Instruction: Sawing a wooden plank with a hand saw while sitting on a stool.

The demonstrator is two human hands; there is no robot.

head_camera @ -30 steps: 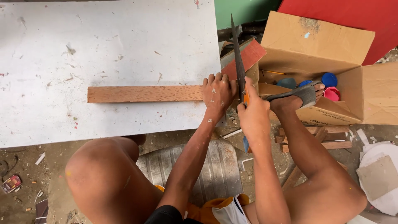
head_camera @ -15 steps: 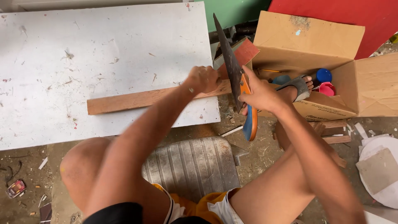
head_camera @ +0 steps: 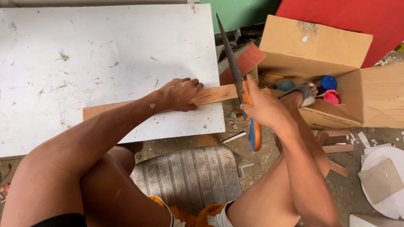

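**Saw across the plank's free end**

My left hand (head_camera: 182, 94) presses flat on the wooden plank (head_camera: 126, 107), which lies lengthwise along the white tabletop (head_camera: 105, 50) edge, its end overhanging to my right. My right hand (head_camera: 263, 109) has its fingers wrapped around the saw (head_camera: 233, 69) handle, blade crossing the plank's long axis just beside my left fingertips.

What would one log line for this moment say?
left hand: pressing wooden strip on white board | right hand: gripping handsaw, blade on strip | cardboard box: behind
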